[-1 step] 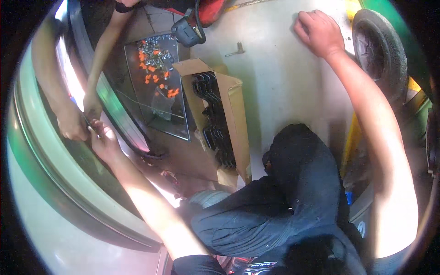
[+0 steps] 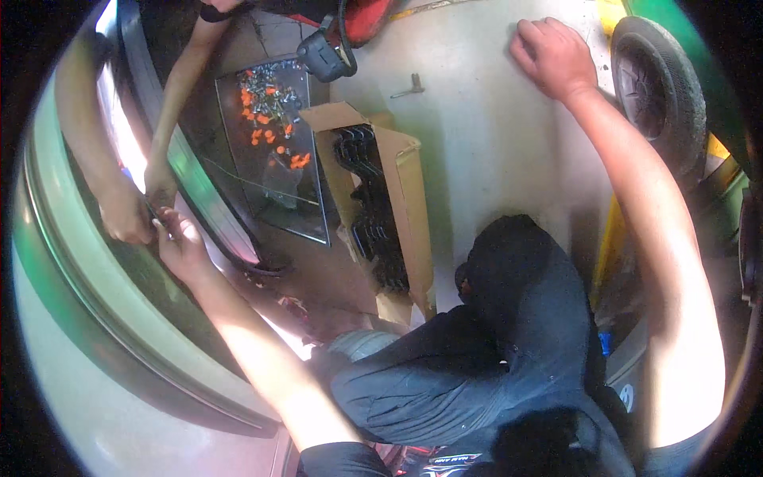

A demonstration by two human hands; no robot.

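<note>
My left hand (image 2: 181, 245) reaches to the far left, its thumb and fingers pinched at a thin dark piece (image 2: 149, 210) whose kind I cannot make out. Two hands of another person meet it there: one hand (image 2: 127, 215) is just left of mine, the other hand (image 2: 160, 184) just above. All three hands are close around the dark piece, beside a pale curved panel (image 2: 71, 262). Far out to the right, my right hand (image 2: 554, 62) rests on the light floor with its fingers curled in and nothing visible in them.
A dark tray (image 2: 274, 219) holds bolts (image 2: 266, 79) and orange caps (image 2: 258, 119). Beside it stands an open cardboard box (image 2: 413, 215) of black curved parts (image 2: 369, 215). A small metal tool (image 2: 409, 87) lies on the floor. At the right is a wheel (image 2: 656, 95).
</note>
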